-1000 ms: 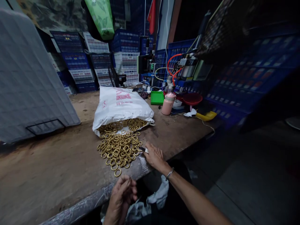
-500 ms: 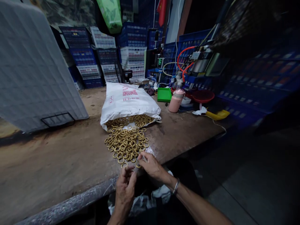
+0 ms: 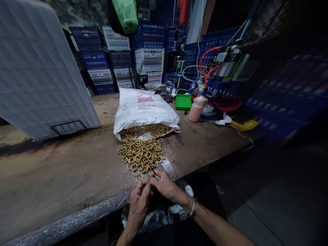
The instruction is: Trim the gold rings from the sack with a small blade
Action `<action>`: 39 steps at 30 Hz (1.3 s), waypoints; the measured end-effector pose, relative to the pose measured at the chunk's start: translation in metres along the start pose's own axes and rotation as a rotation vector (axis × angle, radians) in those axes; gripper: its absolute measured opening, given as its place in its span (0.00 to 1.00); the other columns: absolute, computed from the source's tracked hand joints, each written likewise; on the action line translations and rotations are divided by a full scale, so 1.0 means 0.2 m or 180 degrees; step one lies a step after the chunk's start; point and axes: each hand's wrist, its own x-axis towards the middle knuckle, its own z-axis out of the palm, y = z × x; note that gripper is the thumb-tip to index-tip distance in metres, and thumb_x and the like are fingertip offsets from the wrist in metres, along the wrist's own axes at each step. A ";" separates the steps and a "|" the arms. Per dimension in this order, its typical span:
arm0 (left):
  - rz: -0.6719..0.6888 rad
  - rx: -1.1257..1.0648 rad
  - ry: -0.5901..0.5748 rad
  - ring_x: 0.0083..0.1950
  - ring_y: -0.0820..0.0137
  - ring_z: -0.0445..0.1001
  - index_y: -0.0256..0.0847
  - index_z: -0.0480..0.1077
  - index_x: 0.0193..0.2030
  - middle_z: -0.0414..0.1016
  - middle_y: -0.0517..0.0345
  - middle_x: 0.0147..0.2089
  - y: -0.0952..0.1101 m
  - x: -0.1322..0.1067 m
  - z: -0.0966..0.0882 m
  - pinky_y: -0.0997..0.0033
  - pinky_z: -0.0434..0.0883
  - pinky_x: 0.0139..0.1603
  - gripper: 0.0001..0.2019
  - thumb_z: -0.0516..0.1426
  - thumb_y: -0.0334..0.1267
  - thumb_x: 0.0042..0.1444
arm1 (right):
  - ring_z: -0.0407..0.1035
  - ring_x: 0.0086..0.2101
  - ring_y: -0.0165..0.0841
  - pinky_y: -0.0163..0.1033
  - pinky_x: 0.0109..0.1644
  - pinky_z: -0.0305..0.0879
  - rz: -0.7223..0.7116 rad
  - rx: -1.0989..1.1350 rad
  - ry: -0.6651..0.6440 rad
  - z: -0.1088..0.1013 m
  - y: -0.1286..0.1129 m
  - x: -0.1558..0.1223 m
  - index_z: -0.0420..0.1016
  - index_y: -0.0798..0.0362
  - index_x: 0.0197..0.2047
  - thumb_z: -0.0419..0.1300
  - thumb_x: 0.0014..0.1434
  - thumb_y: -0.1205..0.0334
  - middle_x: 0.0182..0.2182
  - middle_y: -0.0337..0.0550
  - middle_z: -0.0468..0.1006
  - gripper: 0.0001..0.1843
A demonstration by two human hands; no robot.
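Golden rings (image 3: 142, 153), right hand (image 3: 166, 185) curled round slim tool (image 3: 155, 175), left hand (image 3: 139, 200) bent, contents hidden

Stacked crates (image 3: 150, 58) stand dimly lit beyond the brown table (image 3: 66, 177).

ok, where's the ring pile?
The ring pile lies just left of centre in the head view, on the table, between the open white sack and the right hand.
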 end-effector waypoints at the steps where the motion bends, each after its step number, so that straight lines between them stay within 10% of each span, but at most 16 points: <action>1: -0.0079 -0.0025 -0.0020 0.17 0.80 0.53 0.39 0.64 0.28 0.58 0.69 0.17 0.00 0.00 0.00 0.80 0.51 0.18 0.14 0.58 0.48 0.46 | 0.56 0.23 0.24 0.28 0.25 0.52 0.0023 -0.0035 -0.0007 0.00 0.00 0.00 0.62 0.55 0.24 0.53 0.51 0.60 0.18 0.32 0.62 0.08; 12: -0.0290 -0.0704 -0.0543 0.17 0.84 0.48 0.39 0.61 0.29 0.57 0.69 0.21 0.00 -0.03 -0.02 0.82 0.47 0.18 0.11 0.54 0.45 0.52 | 0.56 0.21 0.25 0.30 0.26 0.52 -0.0184 -0.0241 0.0014 -0.02 0.00 0.01 0.61 0.54 0.23 0.46 0.57 0.58 0.18 0.34 0.62 0.14; 28: -0.0149 -0.0550 -0.0251 0.18 0.83 0.54 0.40 0.60 0.30 0.58 0.70 0.19 -0.01 0.00 -0.05 0.82 0.52 0.19 0.16 0.59 0.49 0.45 | 0.65 0.31 0.31 0.32 0.33 0.51 -0.0923 -0.2211 -0.0428 -0.01 0.06 -0.03 0.67 0.53 0.39 0.48 0.45 0.73 0.31 0.41 0.74 0.17; 39: -0.0271 -0.0278 -0.0459 0.15 0.84 0.49 0.39 0.61 0.23 0.59 0.68 0.17 0.02 -0.14 -0.06 0.81 0.46 0.15 0.17 0.59 0.51 0.44 | 0.65 0.29 0.32 0.34 0.31 0.50 -0.0443 -0.3071 -0.0133 -0.01 0.04 -0.02 0.65 0.54 0.39 0.46 0.47 0.73 0.28 0.44 0.73 0.15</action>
